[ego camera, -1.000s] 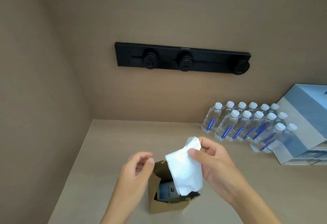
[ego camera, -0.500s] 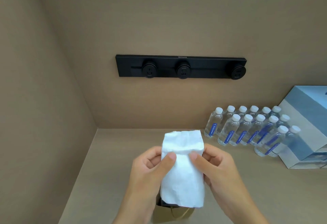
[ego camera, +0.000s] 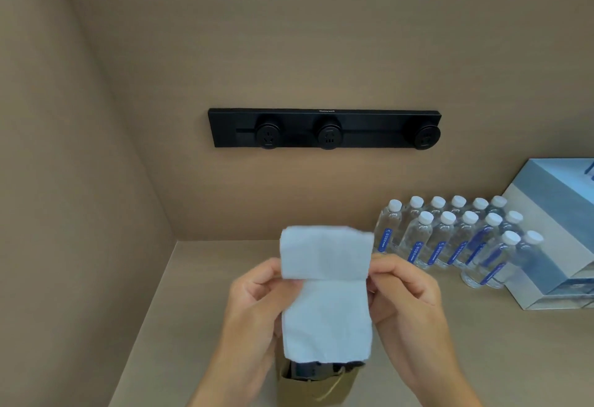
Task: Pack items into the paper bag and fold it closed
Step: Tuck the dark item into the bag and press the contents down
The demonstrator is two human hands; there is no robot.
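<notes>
A white napkin [ego camera: 326,294] hangs flat in front of me, its top part folded over towards me. My left hand [ego camera: 257,307] pinches its left edge and my right hand [ego camera: 408,297] pinches its right edge. Directly below the napkin stands the open brown paper bag [ego camera: 316,389] at the bottom edge of the view. Something dark shows inside the bag's mouth, mostly hidden by the napkin.
Several small water bottles [ego camera: 450,239] with white caps stand in rows at the back right. A pale blue box [ego camera: 559,233] sits to their right. A black socket strip [ego camera: 324,128] is fixed on the back wall. A side wall closes the counter [ego camera: 199,294] on the left.
My left hand came up and took the napkin's left edge. Both hands spread the napkin flat over the bag, and its top part is now folded down.
</notes>
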